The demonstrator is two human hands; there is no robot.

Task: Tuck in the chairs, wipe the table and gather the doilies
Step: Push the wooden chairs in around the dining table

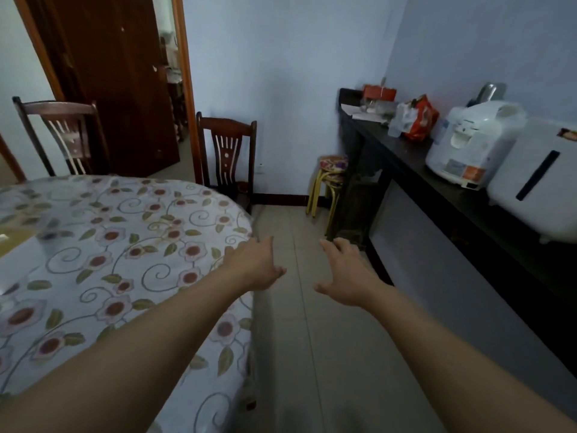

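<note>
A round table [103, 245] with a flower-patterned cloth fills the left of the head view. Two dark wooden chairs stand at its far side: one chair [228, 151] near the door frame, another chair [62, 132] at the far left. My left hand [254, 267] reaches forward over the table's right edge, fingers straight and holding nothing. My right hand [346, 273] stretches out over the tiled floor, fingers spread, also holding nothing. No doilies or wiping cloth show.
A long dark counter [468, 214] runs along the right wall, carrying a white rice cooker [471, 142], a white appliance [543, 182] and a red bag [418, 117]. Stacked stools [331, 179] stand in the corner. A tiled aisle [299, 307] runs between table and counter.
</note>
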